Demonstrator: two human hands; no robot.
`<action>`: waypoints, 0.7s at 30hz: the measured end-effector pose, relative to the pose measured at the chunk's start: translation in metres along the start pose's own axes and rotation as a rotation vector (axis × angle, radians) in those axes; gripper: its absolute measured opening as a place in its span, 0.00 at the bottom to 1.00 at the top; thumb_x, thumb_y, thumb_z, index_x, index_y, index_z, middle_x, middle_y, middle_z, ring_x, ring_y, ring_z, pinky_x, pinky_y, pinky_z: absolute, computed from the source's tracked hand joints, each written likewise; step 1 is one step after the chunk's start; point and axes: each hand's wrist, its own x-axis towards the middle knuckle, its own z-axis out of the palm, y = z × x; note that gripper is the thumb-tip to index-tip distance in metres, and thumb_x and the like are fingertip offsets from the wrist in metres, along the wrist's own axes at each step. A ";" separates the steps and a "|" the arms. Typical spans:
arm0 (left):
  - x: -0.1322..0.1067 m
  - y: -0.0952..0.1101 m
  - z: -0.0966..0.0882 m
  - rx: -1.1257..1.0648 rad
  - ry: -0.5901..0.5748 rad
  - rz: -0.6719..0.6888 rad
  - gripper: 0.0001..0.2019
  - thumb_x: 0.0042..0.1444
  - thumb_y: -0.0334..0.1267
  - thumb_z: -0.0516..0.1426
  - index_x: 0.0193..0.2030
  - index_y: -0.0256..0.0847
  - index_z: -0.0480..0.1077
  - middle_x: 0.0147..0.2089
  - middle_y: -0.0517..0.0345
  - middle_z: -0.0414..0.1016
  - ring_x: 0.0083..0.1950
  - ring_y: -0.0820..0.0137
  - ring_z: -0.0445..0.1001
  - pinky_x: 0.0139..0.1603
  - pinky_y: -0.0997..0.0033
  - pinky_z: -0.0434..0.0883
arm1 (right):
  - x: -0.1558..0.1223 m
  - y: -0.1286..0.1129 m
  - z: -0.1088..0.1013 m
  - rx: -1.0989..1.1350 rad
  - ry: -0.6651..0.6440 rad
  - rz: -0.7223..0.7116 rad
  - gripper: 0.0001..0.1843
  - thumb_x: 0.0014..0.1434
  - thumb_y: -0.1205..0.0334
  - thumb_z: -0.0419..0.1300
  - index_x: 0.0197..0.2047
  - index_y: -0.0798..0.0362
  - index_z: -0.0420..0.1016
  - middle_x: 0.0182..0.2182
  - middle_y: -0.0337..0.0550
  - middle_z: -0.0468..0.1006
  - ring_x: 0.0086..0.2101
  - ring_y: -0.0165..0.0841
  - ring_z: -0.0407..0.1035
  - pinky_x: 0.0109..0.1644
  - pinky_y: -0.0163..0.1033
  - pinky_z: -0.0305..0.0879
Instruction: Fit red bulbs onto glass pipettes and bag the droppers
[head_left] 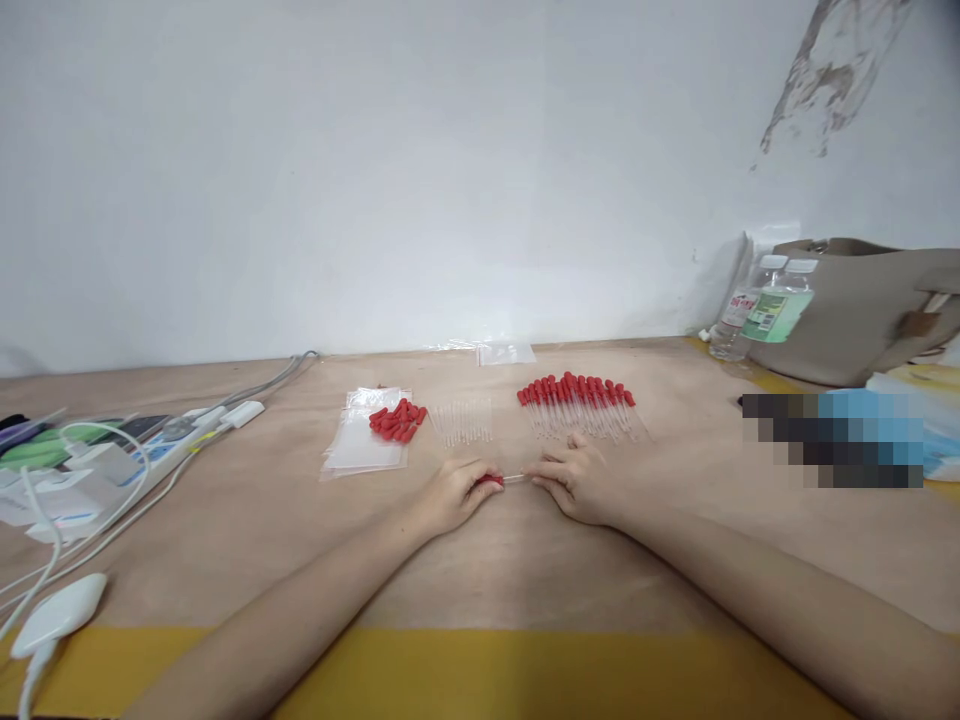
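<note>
My left hand (455,496) pinches a red rubber dropper bulb (491,480). A thin clear dropper tube (514,478) runs from the bulb to my right hand (574,482), whose thumb and fingers close on its other end. Whether the tube is seated in the bulb, I cannot tell. Just beyond my right hand lies a row of droppers with red bulbs (577,390). Past my left hand are several bare clear tubes (461,422). Left of those, a pile of loose red bulbs (397,420) rests on clear plastic bags (364,445).
A power strip (172,445) with chargers and white cables occupies the left side. At the back right stand two bottles (780,305) beside a grey-beige bag (862,310). Another flat plastic bag (507,354) lies by the wall. Blue and yellow packaging (937,425) sits far right.
</note>
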 end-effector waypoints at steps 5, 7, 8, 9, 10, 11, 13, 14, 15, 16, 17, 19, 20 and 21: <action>0.002 0.001 0.000 0.068 -0.042 0.012 0.09 0.57 0.39 0.49 0.37 0.40 0.68 0.33 0.56 0.71 0.34 0.71 0.68 0.36 0.72 0.64 | 0.003 -0.008 0.003 0.001 0.025 0.021 0.15 0.59 0.63 0.46 0.34 0.52 0.73 0.25 0.41 0.73 0.24 0.27 0.60 0.36 0.38 0.45; 0.002 0.001 -0.001 0.080 -0.039 0.009 0.09 0.57 0.39 0.49 0.37 0.39 0.67 0.32 0.56 0.70 0.33 0.71 0.68 0.35 0.73 0.64 | 0.005 -0.011 0.004 0.022 0.023 0.041 0.14 0.58 0.64 0.46 0.32 0.52 0.73 0.25 0.41 0.73 0.25 0.27 0.60 0.36 0.38 0.45; 0.002 0.002 -0.001 0.081 -0.033 0.006 0.09 0.57 0.38 0.49 0.37 0.39 0.67 0.32 0.56 0.70 0.33 0.71 0.67 0.34 0.73 0.64 | 0.007 -0.013 0.004 0.036 0.024 0.054 0.14 0.58 0.64 0.46 0.31 0.53 0.72 0.25 0.40 0.73 0.24 0.27 0.60 0.36 0.38 0.45; 0.003 0.002 -0.001 0.078 -0.025 0.003 0.08 0.56 0.38 0.49 0.36 0.39 0.67 0.31 0.56 0.70 0.32 0.71 0.67 0.34 0.73 0.64 | 0.008 -0.014 0.004 0.052 0.023 0.068 0.14 0.58 0.64 0.46 0.30 0.53 0.72 0.25 0.40 0.74 0.24 0.27 0.60 0.36 0.38 0.45; 0.002 0.002 -0.001 0.073 -0.015 -0.002 0.08 0.56 0.38 0.49 0.36 0.39 0.67 0.31 0.56 0.70 0.32 0.71 0.67 0.33 0.73 0.64 | 0.010 -0.016 0.004 0.069 0.021 0.082 0.13 0.58 0.64 0.46 0.30 0.52 0.72 0.25 0.39 0.74 0.24 0.27 0.60 0.36 0.38 0.45; 0.002 0.002 0.000 0.066 -0.005 -0.006 0.08 0.56 0.38 0.49 0.36 0.39 0.67 0.31 0.56 0.70 0.32 0.71 0.67 0.33 0.73 0.64 | 0.011 -0.017 0.003 0.083 0.015 0.097 0.13 0.58 0.64 0.47 0.29 0.52 0.71 0.24 0.38 0.73 0.23 0.27 0.60 0.36 0.38 0.45; 0.002 0.002 0.000 0.054 0.017 -0.004 0.08 0.56 0.38 0.49 0.36 0.39 0.67 0.31 0.56 0.70 0.32 0.71 0.67 0.33 0.73 0.63 | 0.014 -0.019 0.003 0.106 -0.005 0.134 0.13 0.58 0.63 0.47 0.27 0.52 0.70 0.22 0.37 0.73 0.23 0.26 0.59 0.35 0.37 0.45; 0.002 0.001 0.000 0.051 0.027 0.000 0.08 0.56 0.38 0.49 0.36 0.39 0.67 0.31 0.56 0.70 0.32 0.71 0.67 0.34 0.72 0.63 | 0.016 -0.020 0.003 0.118 -0.020 0.152 0.14 0.58 0.63 0.47 0.26 0.52 0.70 0.22 0.37 0.73 0.22 0.26 0.59 0.35 0.37 0.45; 0.001 0.001 0.001 0.051 0.036 0.003 0.09 0.56 0.38 0.49 0.36 0.39 0.67 0.31 0.56 0.70 0.32 0.71 0.67 0.34 0.72 0.64 | 0.017 -0.020 0.003 0.133 -0.033 0.165 0.14 0.58 0.63 0.47 0.24 0.53 0.69 0.21 0.36 0.73 0.22 0.26 0.59 0.35 0.37 0.46; 0.001 0.001 0.001 0.051 0.040 0.008 0.09 0.56 0.39 0.49 0.37 0.39 0.67 0.32 0.55 0.70 0.33 0.71 0.67 0.35 0.72 0.64 | 0.019 -0.020 0.004 0.149 -0.046 0.174 0.15 0.58 0.64 0.47 0.24 0.53 0.68 0.20 0.36 0.72 0.22 0.26 0.59 0.35 0.36 0.46; 0.002 0.000 0.001 0.051 0.040 0.014 0.09 0.56 0.39 0.49 0.37 0.38 0.67 0.32 0.55 0.70 0.33 0.71 0.67 0.36 0.72 0.64 | 0.020 -0.020 0.005 0.166 -0.057 0.178 0.15 0.58 0.64 0.47 0.23 0.53 0.68 0.20 0.36 0.72 0.22 0.26 0.59 0.36 0.36 0.46; 0.003 -0.001 0.001 0.053 0.033 0.017 0.09 0.56 0.38 0.49 0.37 0.38 0.67 0.32 0.55 0.70 0.34 0.70 0.67 0.36 0.72 0.64 | 0.021 -0.019 0.008 0.197 -0.068 0.180 0.15 0.58 0.64 0.46 0.23 0.53 0.67 0.20 0.35 0.73 0.22 0.26 0.60 0.37 0.37 0.47; 0.003 -0.002 0.001 0.054 0.030 0.015 0.09 0.56 0.38 0.49 0.37 0.38 0.67 0.32 0.55 0.70 0.33 0.70 0.67 0.36 0.72 0.64 | 0.022 -0.018 0.010 0.207 -0.068 0.179 0.15 0.59 0.64 0.46 0.24 0.53 0.68 0.20 0.35 0.73 0.23 0.26 0.61 0.37 0.37 0.48; 0.004 -0.002 0.001 0.057 0.027 0.012 0.08 0.56 0.38 0.49 0.37 0.39 0.67 0.32 0.55 0.70 0.34 0.70 0.67 0.36 0.71 0.64 | 0.022 -0.018 0.012 0.213 -0.066 0.177 0.15 0.59 0.64 0.46 0.24 0.53 0.68 0.21 0.36 0.73 0.23 0.26 0.62 0.37 0.37 0.49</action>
